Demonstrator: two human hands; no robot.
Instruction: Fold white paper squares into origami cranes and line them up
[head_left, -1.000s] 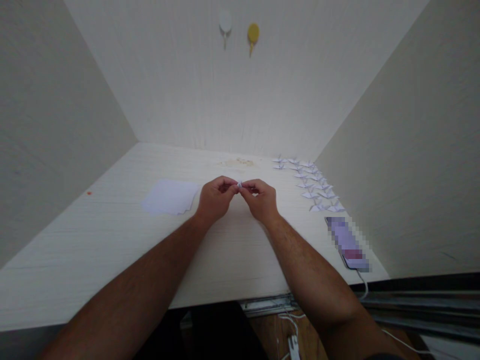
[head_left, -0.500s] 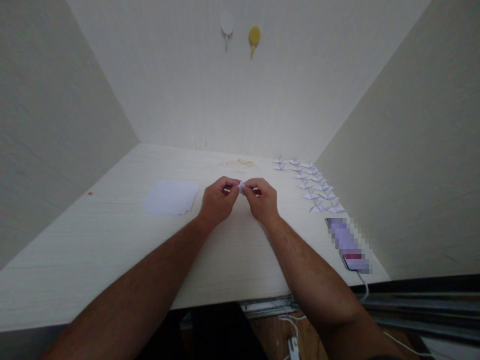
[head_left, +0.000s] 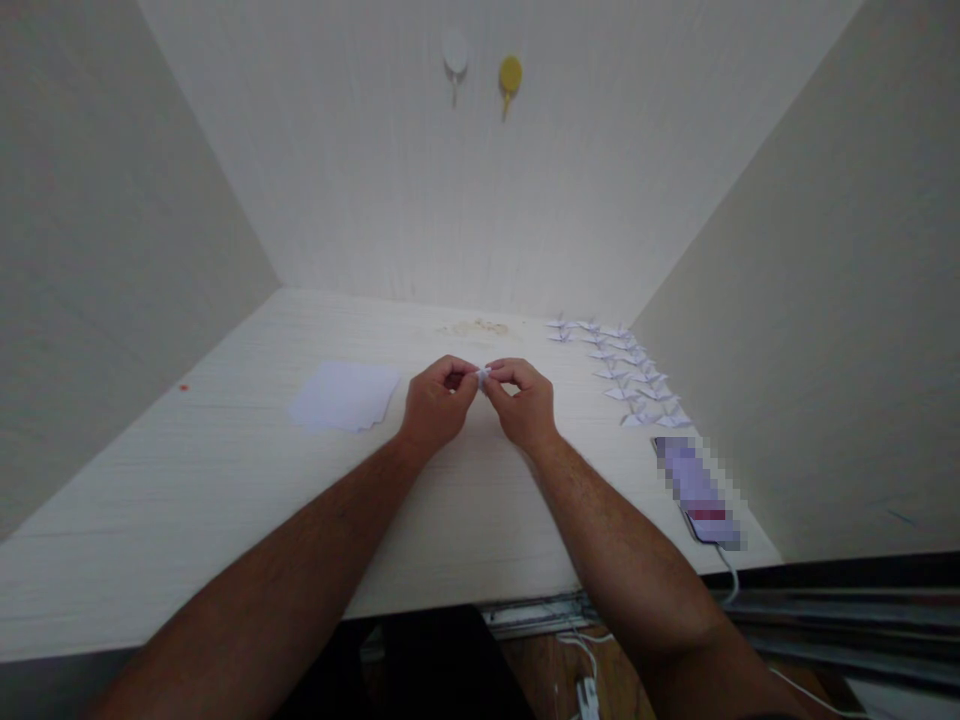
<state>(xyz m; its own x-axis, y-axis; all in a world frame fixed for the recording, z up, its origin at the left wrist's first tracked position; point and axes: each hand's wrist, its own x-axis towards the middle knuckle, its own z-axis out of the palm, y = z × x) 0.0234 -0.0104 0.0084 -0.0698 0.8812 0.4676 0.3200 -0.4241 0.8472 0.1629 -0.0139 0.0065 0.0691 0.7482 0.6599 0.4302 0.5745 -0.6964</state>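
Observation:
Between my two hands, over the middle of the table, is a small piece of folded white paper [head_left: 483,378]. My left hand [head_left: 441,400] pinches its left side between thumb and forefinger. On the opposite side, my right hand [head_left: 523,400] grips it the same way, fingertips close to those of the left. Fingers cover much of the paper, so its exact folded shape cannot be made out. Left of my hands lies a stack of white paper sheets [head_left: 346,394]. Several folded white paper cranes [head_left: 619,375] stand in rows at the right.
A phone [head_left: 694,485], its screen blurred out, lies near the right edge with a white cable [head_left: 729,575] plugged in. Walls enclose the table [head_left: 225,500] at the back and sides. Two hooks, one white [head_left: 454,50] and one yellow [head_left: 510,74], are on the back wall.
My fingers have shifted slightly on the folded paper, and a little less of it shows between them. Both hands stay in nearly the same place.

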